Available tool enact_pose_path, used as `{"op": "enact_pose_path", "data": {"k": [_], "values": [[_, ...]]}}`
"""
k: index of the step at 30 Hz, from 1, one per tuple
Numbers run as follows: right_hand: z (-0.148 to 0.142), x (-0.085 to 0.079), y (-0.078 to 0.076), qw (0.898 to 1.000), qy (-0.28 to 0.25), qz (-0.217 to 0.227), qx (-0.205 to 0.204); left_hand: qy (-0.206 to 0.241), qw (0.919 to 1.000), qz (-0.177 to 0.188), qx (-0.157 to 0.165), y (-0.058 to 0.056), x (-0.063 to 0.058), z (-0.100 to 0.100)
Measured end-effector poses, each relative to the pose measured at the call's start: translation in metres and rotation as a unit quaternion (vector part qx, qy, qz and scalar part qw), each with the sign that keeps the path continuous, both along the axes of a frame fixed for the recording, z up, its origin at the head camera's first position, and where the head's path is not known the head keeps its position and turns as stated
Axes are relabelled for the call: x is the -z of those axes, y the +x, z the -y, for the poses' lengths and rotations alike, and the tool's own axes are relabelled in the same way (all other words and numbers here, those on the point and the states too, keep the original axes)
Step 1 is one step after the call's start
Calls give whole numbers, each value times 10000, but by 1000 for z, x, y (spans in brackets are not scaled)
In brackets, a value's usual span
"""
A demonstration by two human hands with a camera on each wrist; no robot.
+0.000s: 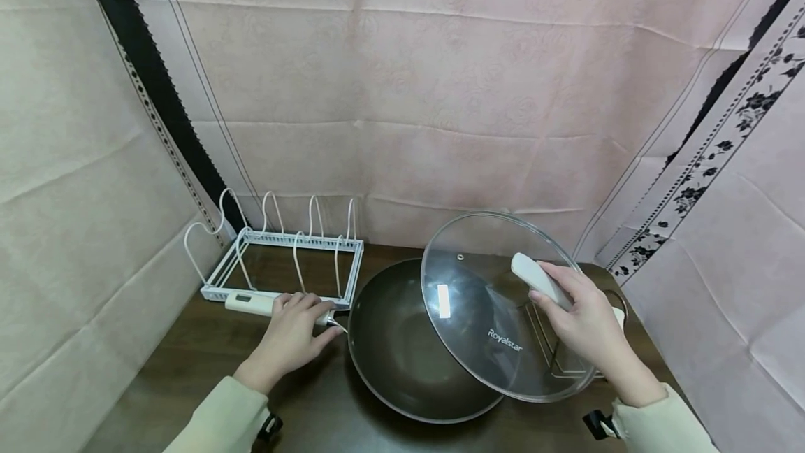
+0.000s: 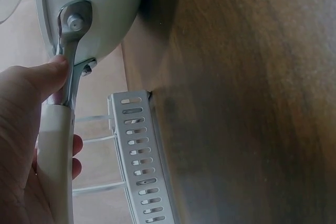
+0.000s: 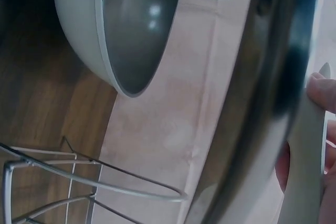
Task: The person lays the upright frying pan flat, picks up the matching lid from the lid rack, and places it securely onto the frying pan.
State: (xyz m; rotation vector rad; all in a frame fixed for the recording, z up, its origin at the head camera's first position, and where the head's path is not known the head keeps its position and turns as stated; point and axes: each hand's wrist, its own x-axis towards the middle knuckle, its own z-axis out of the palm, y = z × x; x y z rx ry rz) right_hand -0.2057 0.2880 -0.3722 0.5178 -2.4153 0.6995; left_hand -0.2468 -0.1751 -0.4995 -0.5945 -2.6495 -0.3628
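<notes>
My left hand [image 1: 292,334] grips the white handle [image 1: 247,302] of a dark-lined frying pan [image 1: 409,348]. In the left wrist view, the thumb lies along the metal neck of that handle, close to the pan's pale outer wall [image 2: 113,11]. My right hand [image 1: 585,313] holds a glass lid [image 1: 468,341] by its white upright handle [image 1: 531,273]. The lid is tilted above the pan's right side, apart from it in the right wrist view. Whether the pan's base touches the table cannot be told.
A white rack [image 1: 361,257] with upright wire loops stands behind the pan handle at left. A metal wire stand [image 3: 131,186] sits at the right, partly seen through the lid. Cloth-covered walls [image 1: 402,89] enclose the brown wooden table [image 1: 314,404].
</notes>
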Motion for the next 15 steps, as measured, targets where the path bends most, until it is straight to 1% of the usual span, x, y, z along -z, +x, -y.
{"op": "enact_pose_path", "data": {"k": [8,15], "values": [[11,2,-1,9991,80,-259,-318,-51,10000,-65,36,0,1,1],[20,6,-5,9980,217,-299,-509,-31,10000,-63,37,1,0,1]]}}
